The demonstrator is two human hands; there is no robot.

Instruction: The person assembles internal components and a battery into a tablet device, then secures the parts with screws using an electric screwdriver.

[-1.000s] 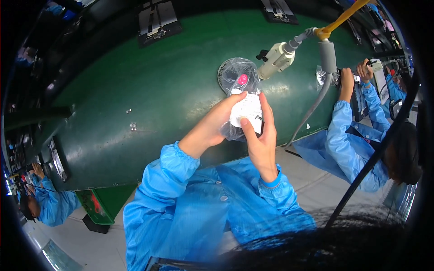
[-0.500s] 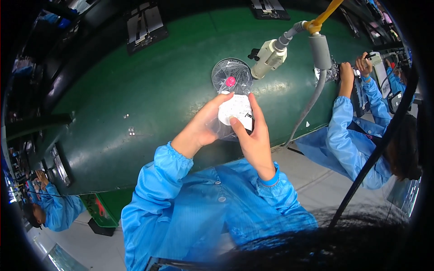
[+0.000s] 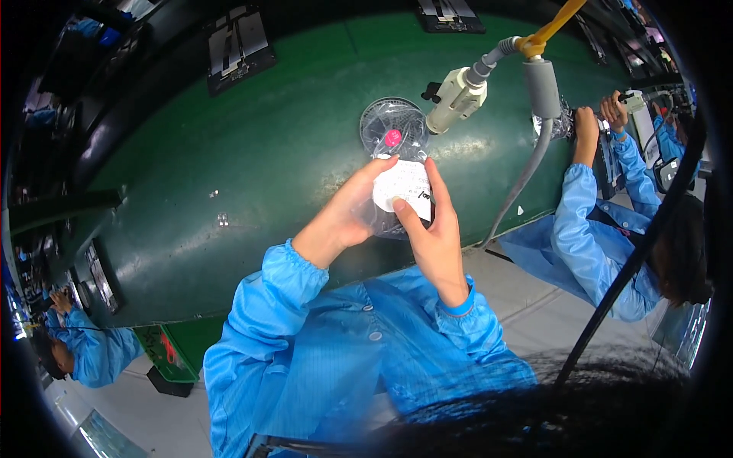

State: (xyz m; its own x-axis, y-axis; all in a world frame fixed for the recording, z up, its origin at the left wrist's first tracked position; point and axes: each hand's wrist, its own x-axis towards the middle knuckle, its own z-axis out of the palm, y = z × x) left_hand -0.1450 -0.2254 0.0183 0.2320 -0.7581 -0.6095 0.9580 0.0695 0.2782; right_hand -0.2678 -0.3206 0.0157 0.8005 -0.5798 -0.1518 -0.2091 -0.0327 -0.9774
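A clear plastic bag [image 3: 388, 224] is held between my two hands near the front of the green bench. On it are a white label [image 3: 398, 177] with writing and a round pink sticker [image 3: 392, 137]. My left hand [image 3: 347, 208] grips the bag's left side, its thumb along the upper edge of the label. From the right, my right hand [image 3: 434, 238] grips the bag, thumb pressed on the label and index finger stretched along the side. Dark contents show faintly through the plastic. Behind the bag's far end lies a round grey mesh grille [image 3: 376, 113], partly covered by it.
Just right of the grille hangs a pale nozzle head [image 3: 456, 99] on a grey hose [image 3: 521, 172]. Dark flat device panels [image 3: 240, 46] lie along the bench's far side. A co-worker [image 3: 603, 229] works at the right, another [image 3: 95, 347] at far left, beside a green bin [image 3: 172, 351].
The bag and both my hands have shifted very slightly right in the picture. My grip looks the same. At far left, the co-worker's hands have moved a little.
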